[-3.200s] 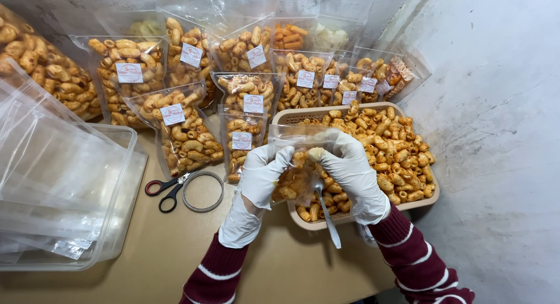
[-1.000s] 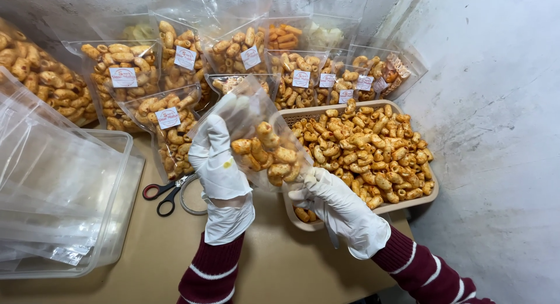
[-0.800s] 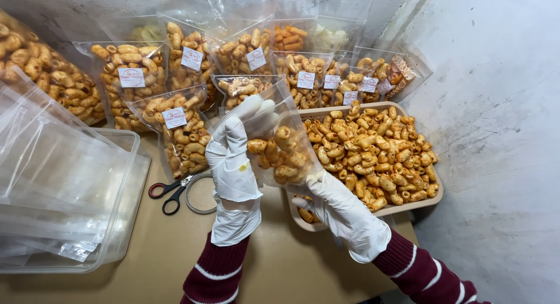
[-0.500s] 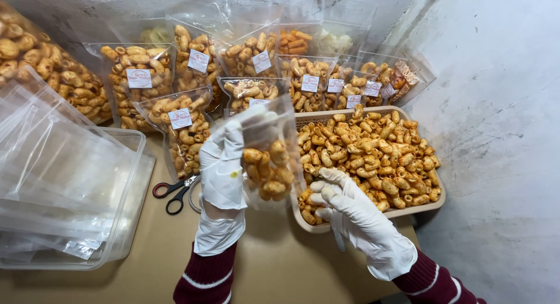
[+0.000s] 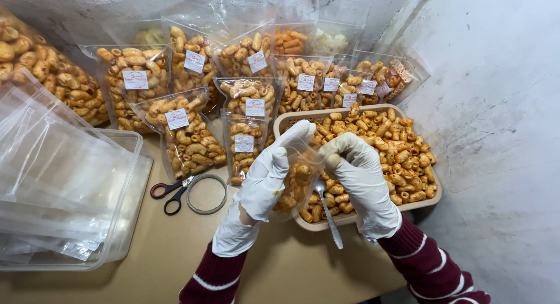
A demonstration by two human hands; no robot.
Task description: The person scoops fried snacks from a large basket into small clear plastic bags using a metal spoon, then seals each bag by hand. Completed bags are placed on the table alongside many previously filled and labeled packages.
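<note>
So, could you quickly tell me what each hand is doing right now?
Left hand: closed on the clear snack bag.
Right hand: pinching the same bag's top edge.

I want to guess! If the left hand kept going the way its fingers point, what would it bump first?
The left hand points up and right, already touching the clear bag of snacks. Beyond it, probably the tan basket rim, though depth is hard to judge.
</note>
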